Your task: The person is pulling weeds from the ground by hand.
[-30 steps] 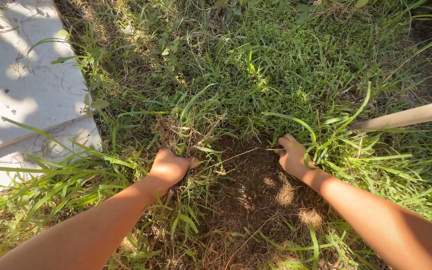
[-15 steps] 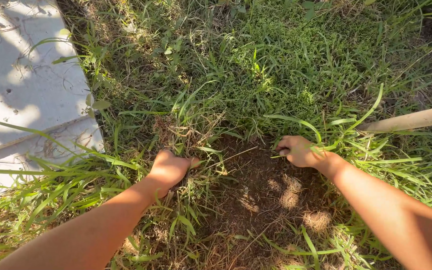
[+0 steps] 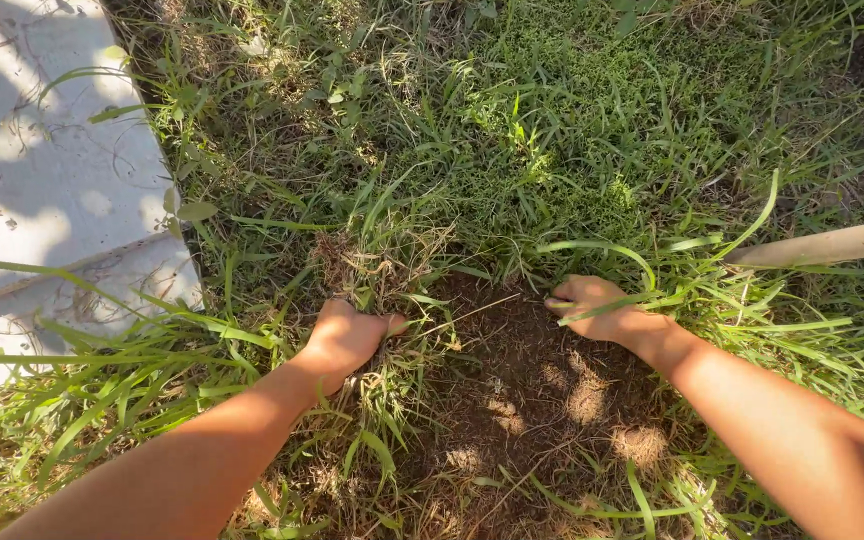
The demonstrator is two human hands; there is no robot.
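My left hand is closed around a clump of dry and green grass at the left edge of a bare patch of brown soil. My right hand rests at the patch's upper right edge, fingers curled around green grass blades that cross over it. Both forearms reach in from the bottom corners of the view.
A pale concrete slab lies on the left, with long grass leaning over its edge. A light wooden handle lies in the grass at the right. Dense green grass covers the ground beyond the soil patch.
My right hand has shifted a little to the right and up along the soil patch's edge. My left hand has stayed on its grass clump.
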